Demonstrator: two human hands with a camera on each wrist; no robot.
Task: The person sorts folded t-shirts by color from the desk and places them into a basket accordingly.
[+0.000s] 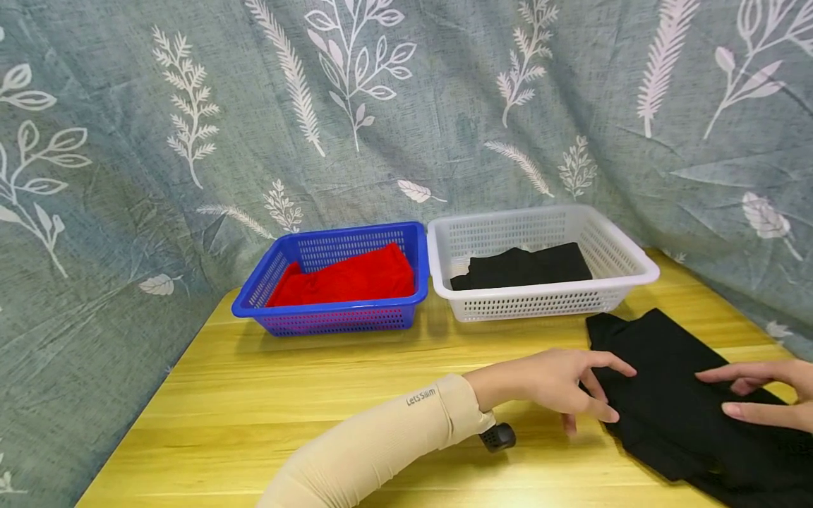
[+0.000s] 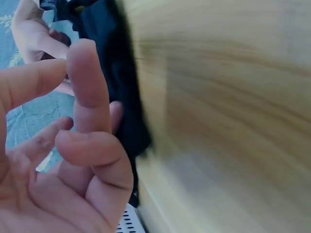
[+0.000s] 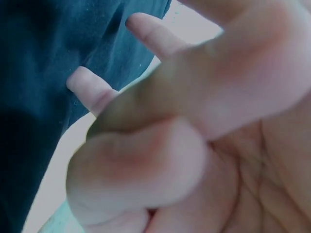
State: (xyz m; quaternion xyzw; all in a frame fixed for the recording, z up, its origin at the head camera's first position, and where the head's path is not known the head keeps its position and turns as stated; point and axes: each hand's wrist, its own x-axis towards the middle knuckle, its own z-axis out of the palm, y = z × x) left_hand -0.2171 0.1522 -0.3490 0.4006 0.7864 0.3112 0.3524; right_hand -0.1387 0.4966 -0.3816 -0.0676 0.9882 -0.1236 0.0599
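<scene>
A black cloth garment (image 1: 673,395) lies spread at the right side of the table, its far end near the white basket. My left hand (image 1: 565,384) hovers at its left edge, fingers spread and loosely bent, with nothing between them. At the right border of the head view, my right hand (image 1: 775,395) is over the garment's right side, thumb and fingers apart and holding nothing. The left wrist view shows the left fingers (image 2: 90,92) in front of the black cloth (image 2: 109,53). In the right wrist view, fingertips (image 3: 87,85) overlap the dark cloth (image 3: 43,73).
A blue basket (image 1: 330,310) with a red cloth (image 1: 356,279) inside stands at the back left. Beside it is a white basket (image 1: 546,300) holding a folded black cloth (image 1: 527,267). A patterned grey-green curtain (image 1: 406,127) hangs behind the wooden table (image 1: 254,416).
</scene>
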